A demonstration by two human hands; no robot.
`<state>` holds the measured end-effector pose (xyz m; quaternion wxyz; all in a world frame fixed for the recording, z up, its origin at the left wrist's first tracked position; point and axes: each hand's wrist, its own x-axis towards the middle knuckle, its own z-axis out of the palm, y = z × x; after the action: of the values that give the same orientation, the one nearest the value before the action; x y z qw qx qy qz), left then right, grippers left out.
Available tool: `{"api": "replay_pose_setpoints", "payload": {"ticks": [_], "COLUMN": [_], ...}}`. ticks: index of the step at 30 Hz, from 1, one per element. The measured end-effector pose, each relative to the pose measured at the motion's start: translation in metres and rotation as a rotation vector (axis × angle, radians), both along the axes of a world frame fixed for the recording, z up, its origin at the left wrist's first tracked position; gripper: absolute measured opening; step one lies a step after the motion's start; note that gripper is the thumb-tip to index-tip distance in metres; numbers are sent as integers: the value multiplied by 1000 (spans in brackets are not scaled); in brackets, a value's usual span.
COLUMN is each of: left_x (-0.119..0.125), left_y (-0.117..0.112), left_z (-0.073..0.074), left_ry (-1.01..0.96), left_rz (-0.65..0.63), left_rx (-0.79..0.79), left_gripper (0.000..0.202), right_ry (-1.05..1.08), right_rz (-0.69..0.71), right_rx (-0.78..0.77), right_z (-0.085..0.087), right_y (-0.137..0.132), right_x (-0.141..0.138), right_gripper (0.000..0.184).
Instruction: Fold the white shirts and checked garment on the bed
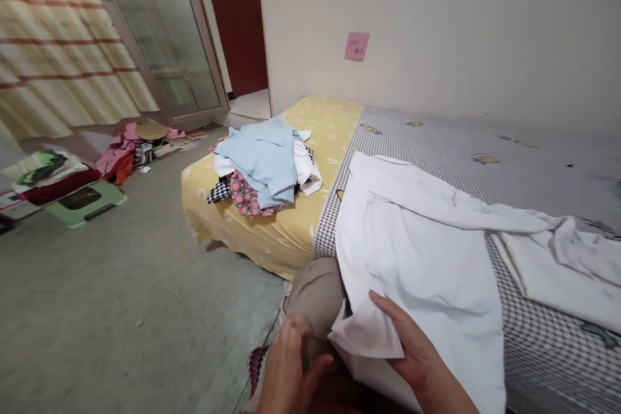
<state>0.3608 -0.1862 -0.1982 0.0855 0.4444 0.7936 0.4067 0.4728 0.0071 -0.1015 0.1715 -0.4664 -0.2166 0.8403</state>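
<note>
A white shirt (422, 252) lies spread over the near edge of the checked bed (533, 336), one sleeve stretched to the right. My right hand (407, 343) grips the shirt's collar end at the bottom, thumb on top of the fabric. My left hand (288, 369) sits just left of it near my knee, fingers curled around a dark thing I cannot make out, touching the shirt's lower edge.
A pile of clothes (264, 165), light blue on top, rests on the yellow-sheeted bed (286, 233). A second white garment (557, 278) lies at right. A green stool (85, 200) and floor clutter (130, 149) stand by the glass door at left.
</note>
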Motion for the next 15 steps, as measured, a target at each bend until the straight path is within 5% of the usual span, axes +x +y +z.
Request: {"api": "replay_pose_setpoints", "payload": {"ticks": [2,4,10,15], "left_x": [-6,-6,4,13], "left_y": [10,24,59,57], "left_z": [6,13,47,76], "left_ry": [-3,13,94,-63], "left_rz": [20,-21,-75,-26], "left_rx": [-14,7,126,-272], "left_gripper": [72,92,51,13], "right_ry": [-6,-12,40,13], "right_rz": [5,23,92,56], "right_rx": [-4,2,108,103], "right_z": [5,10,22,26], "right_y": [-3,-8,-16,-17], "right_x": [0,-2,1,5], "right_gripper": [48,49,48,47]}}
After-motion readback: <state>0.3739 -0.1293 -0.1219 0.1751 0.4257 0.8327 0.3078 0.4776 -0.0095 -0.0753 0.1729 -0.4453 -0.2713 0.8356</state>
